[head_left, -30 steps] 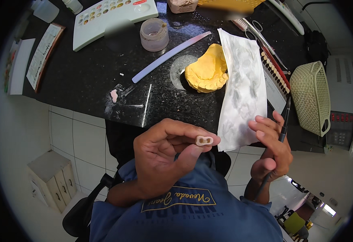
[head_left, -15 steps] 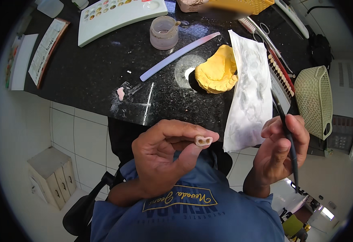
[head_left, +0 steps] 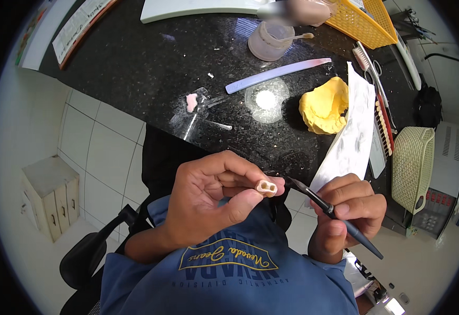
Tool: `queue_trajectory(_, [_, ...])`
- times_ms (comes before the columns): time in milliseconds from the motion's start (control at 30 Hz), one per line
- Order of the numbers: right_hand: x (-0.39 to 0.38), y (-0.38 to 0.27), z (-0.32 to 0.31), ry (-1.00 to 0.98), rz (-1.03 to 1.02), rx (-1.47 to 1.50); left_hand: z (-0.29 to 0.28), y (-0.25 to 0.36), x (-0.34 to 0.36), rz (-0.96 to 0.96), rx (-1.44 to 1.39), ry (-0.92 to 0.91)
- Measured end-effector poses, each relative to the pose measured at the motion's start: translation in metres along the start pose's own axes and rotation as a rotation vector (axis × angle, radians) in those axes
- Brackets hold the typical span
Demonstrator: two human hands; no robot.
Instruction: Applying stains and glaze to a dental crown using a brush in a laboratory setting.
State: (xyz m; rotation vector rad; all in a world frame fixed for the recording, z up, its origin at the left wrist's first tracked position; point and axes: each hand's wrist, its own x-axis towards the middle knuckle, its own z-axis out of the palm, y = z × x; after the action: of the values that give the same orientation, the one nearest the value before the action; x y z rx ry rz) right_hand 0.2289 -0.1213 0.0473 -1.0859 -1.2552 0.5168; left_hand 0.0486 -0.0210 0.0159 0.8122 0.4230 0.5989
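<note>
Between thumb and fingertips, my left hand [head_left: 203,197] pinches a small off-white dental piece [head_left: 267,187] like a tooth crown, its two hollows facing up. My right hand [head_left: 351,210] grips a slim dark-handled brush [head_left: 365,243] like a pen. Its dark tip points left, close to the left fingertips; whether it touches the piece I cannot tell. Beyond the right hand, a yellow plaster dental model [head_left: 323,107] rests on the black worktop [head_left: 145,68] beside a smudged white paper towel [head_left: 356,118].
A purple-and-pink strip [head_left: 277,75] lies behind, near a cloudy jar [head_left: 263,46] with a small stick. A pink lump [head_left: 191,102] sits among white dust. At right are a tooth shade guide [head_left: 384,128] and a cream basket [head_left: 412,170]; a yellow basket [head_left: 366,23] stands farther back.
The brush has swung from upright to slanting, its tip now beside my left fingertips. My right hand has moved slightly left. The view has shifted, so the worktop items appear farther right.
</note>
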Motion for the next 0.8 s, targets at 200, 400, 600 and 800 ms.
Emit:
queue_trajectory(200, [-0.001,0.002,0.000,0.127,0.023,-0.116,0.000,-0.001,-0.002,0.120,0.167,0.060])
queue_trajectory(400, [0.006,0.005,0.009,0.164,-0.021,-0.076,-0.001,0.002,-0.001,0.212,0.418,0.095])
queue_trajectory(600, [0.009,0.012,0.017,0.152,0.020,-0.029,-0.003,0.006,0.000,0.187,0.474,0.102])
queue_trajectory(800, [0.008,0.014,0.017,0.142,0.044,-0.029,-0.004,0.007,0.000,0.168,0.457,0.103])
